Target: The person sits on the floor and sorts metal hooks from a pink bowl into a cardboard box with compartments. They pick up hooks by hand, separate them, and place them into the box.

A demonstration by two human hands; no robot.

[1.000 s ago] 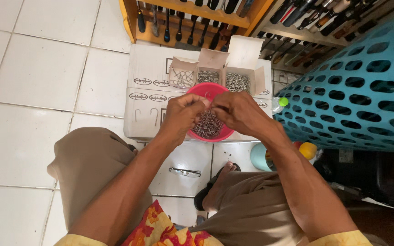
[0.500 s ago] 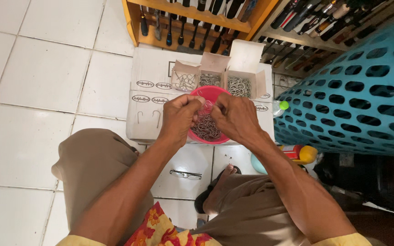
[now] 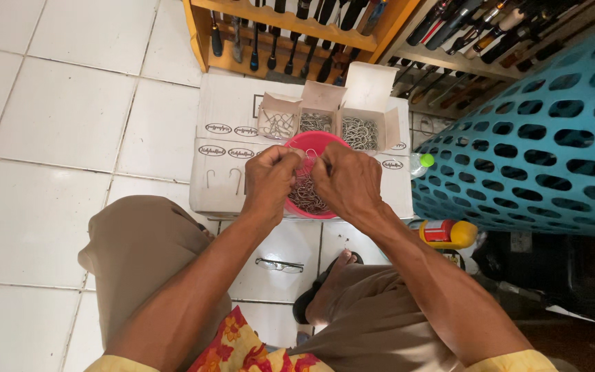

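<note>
Yellow short sleeves (image 3: 511, 362), floral red-and-yellow shirt front (image 3: 242, 348), khaki trousers (image 3: 146, 255), 1 black sandal (image 3: 309, 296)

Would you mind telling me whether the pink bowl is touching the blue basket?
Apart. The head view shows the pink bowl on the white box, with box surface visible between it and the blue basket.
</note>
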